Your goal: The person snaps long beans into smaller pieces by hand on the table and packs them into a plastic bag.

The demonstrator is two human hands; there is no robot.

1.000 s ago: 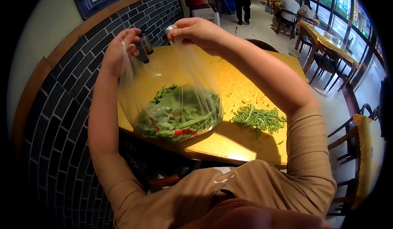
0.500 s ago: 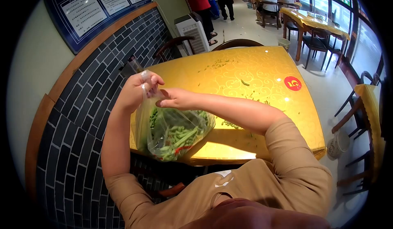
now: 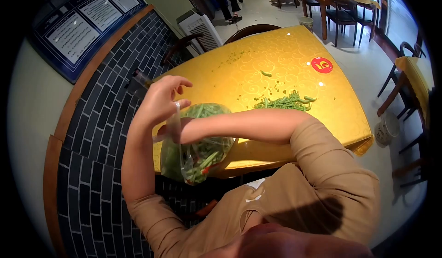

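Observation:
A clear plastic bag [image 3: 220, 159] full of green beans [image 3: 202, 159] hangs at the table's near left edge, with something red showing low in it. My left hand [image 3: 163, 99] is above the bag, a stretched bag handle caught at its thumb and its fingers curled. Lower down, my right hand [image 3: 182, 131] reaches across at the bag's mouth. The handle strip passes in front of it, and its fingers are partly hidden and blurred. Behind my right forearm lies a pile of green beans [image 3: 285, 102] on the table [image 3: 258, 154].
A single bean [image 3: 265, 73] and small scraps lie farther back on the gold tablecloth, near a red number sticker [image 3: 322, 65]. A brick wall [image 3: 106, 152] runs along the left. Chairs stand around other tables, and a person's legs [image 3: 225, 7] show beyond.
My right hand has moved down from beside my left hand to the bag's mouth, behind the handle strip. My left hand's fingers have spread somewhat. The view has shifted, showing more of the bean pile.

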